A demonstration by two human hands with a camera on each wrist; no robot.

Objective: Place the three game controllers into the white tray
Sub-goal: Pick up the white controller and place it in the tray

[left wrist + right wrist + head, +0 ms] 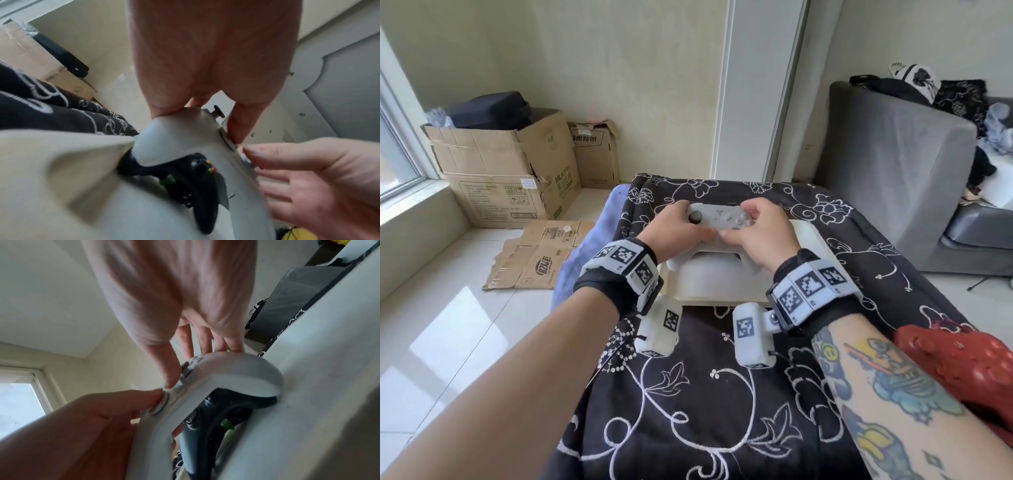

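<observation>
Both hands hold a light grey game controller [717, 217] by its two ends, over the white tray [705, 287] on the black floral cloth. My left hand [688, 228] grips the left end, thumb beside the stick. My right hand [743, 224] grips the right end, thumb on the buttons. The grey controller [180, 146] has its handles down against the tray wall [61, 178]. Beneath it, a black controller [197, 175] with coloured buttons lies in the tray. The right wrist view shows the grey controller [226, 369] over the black controller [205, 418].
A red perforated object [955, 363] lies on the cloth by my right forearm. Cardboard boxes [510, 171] stand at the back left beside the window, with flattened cardboard on the floor. A grey sofa [900, 178] stands to the right.
</observation>
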